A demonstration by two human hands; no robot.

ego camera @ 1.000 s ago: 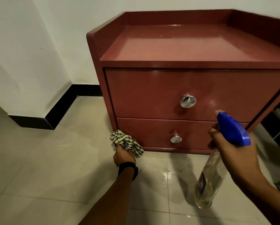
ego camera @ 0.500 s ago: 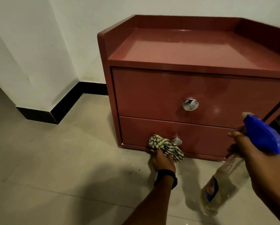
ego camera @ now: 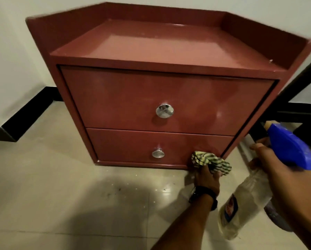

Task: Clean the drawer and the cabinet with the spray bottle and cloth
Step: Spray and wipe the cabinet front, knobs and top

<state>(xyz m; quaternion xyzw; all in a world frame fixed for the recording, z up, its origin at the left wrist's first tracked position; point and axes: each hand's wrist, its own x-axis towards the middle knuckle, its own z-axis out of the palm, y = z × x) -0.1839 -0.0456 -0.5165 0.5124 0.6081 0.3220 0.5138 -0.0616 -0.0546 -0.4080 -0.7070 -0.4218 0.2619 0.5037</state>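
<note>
Beside cabinet (ego camera: 151, 51), perhaps floor debris (ego camera: 115, 190).

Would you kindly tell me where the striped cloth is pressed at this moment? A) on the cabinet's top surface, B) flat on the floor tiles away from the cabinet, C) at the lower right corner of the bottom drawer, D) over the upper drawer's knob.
C: the left hand bunches the striped cloth against the bottom drawer front, right of its knob, near the cabinet base.
</note>
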